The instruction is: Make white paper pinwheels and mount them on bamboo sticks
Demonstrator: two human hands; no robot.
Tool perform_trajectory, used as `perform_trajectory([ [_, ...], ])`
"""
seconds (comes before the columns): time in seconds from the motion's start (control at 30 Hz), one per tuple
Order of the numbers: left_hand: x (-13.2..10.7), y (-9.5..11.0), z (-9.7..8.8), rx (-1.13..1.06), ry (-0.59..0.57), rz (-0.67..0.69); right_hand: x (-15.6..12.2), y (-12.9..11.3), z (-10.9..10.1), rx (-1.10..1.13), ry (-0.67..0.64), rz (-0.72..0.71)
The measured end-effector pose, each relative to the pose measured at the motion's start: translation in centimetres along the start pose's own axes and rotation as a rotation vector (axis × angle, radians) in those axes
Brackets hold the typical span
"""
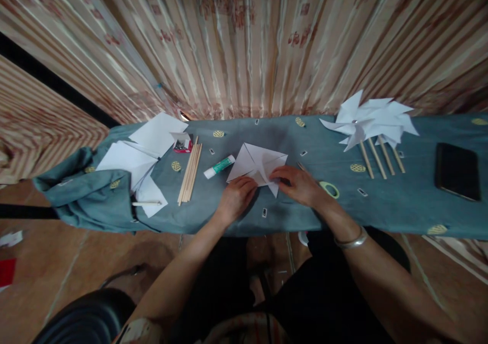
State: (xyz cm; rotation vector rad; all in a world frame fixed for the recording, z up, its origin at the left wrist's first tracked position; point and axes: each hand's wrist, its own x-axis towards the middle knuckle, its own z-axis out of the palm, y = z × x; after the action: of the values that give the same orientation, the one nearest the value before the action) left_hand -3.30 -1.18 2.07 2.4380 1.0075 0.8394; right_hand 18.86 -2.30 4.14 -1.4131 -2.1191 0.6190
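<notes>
Got the paper point(263, 153) on the table point(244, 221), pinching its right side with right hand point(297, 184). Pressing near edge with bunched left hand point(236, 195), probably for steadiness; can't tell if gripping. Got glue stick point(220, 166) and scissors point(334, 186) either side, likely for reach.

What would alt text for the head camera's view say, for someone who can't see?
A left hand and right hand touch a slit white paper sheet on a blue-green cloth. To the left lie a glue stick, wooden sticks and loose paper; to the right, green-handled scissors, paper pinwheels and a dark phone.
</notes>
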Motion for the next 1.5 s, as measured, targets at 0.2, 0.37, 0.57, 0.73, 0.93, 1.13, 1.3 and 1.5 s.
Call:
perform_trajectory([
  [0.2, -0.8, 1.3, 0.7, -0.152, 0.105, -0.124, 0.2, -0.6, 0.6, 0.211, -0.014, 0.076],
  [0.37, -1.2, 1.7, 1.1, -0.170, 0.126, -0.150, 0.2, -0.4, 1.2, 0.311, 0.025, 0.142],
  [0.57, -1.5, 1.8, 1.3, -0.205, 0.135, -0.176, 0.0, -0.7, 1.6, 0.206, 0.078, 0.197],
  [0.73, -1.6, 1.8, 1.3, -0.198, 0.122, -0.159, 0.0, -1.4, 1.7, 0.032, 0.125, 0.153],
  [0.93, -1.7, 1.7, 1.5, -0.181, 0.126, -0.132, 0.0, -1.8, 1.9, -0.033, 0.119, 0.134],
  [1.13, -1.8, 1.8, 1.7, -0.178, 0.122, -0.169, 0.0, -1.6, 2.3, -0.046, 0.136, 0.114],
  [1.3, -1.7, 1.9, 1.8, -0.162, 0.129, -0.182, 0.1, -1.6, 2.7, -0.071, 0.154, 0.075],
  [1.5, -1.7, 1.9, 1.8, -0.155, 0.131, -0.179, 0.1, -1.8, 2.8, -0.100, 0.164, 0.050],
])
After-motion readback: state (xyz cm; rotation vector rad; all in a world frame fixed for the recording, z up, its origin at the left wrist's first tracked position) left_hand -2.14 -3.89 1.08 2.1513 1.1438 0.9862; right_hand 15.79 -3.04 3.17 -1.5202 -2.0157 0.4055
